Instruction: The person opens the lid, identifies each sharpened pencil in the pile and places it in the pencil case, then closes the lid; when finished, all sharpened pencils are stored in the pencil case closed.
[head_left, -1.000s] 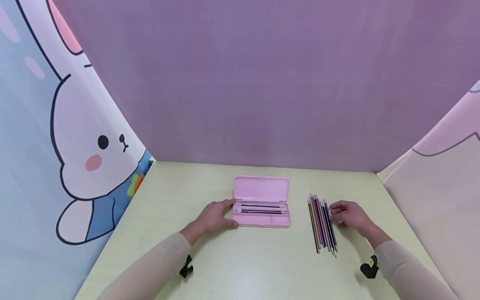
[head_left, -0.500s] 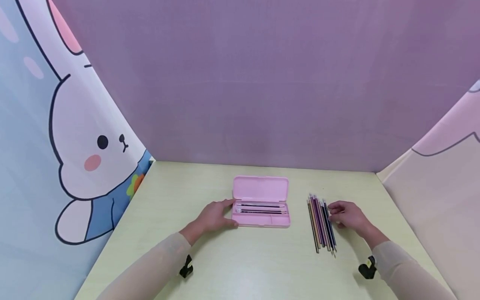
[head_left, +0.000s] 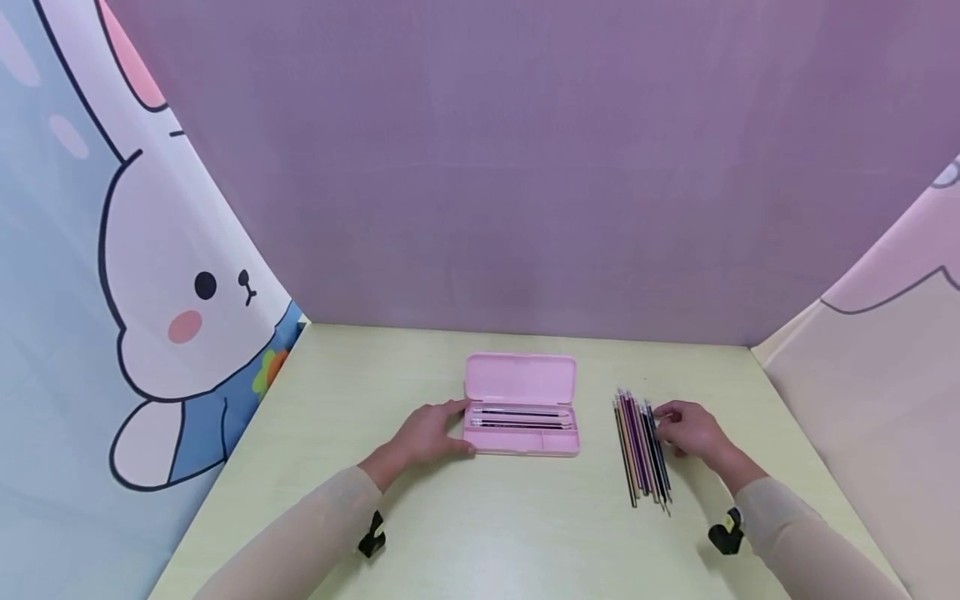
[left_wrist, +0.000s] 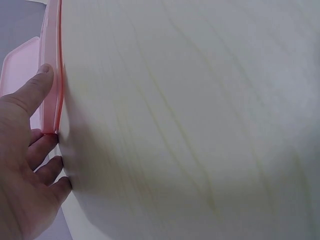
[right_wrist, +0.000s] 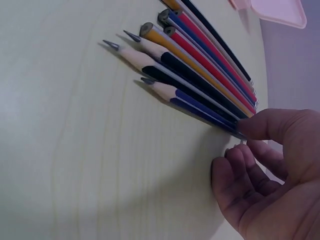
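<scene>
- Left hand — fingers wide, gripping the smooth pink case, lower centre.
- Right hand — fingers pinching a faceted blue pencil, lower right.

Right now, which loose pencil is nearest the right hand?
The sharpened blue pencil, outermost by the right hand; its sharpened neighbour is black.

Cut off in left wrist view: case by top edge, left hand by left. Hidden there: inside of case. Partly hidden in right wrist view by thumb of right hand: end of nearest pencil. Too small to count in head view: pencils; cropped by bottom edge: sleeves.
</scene>
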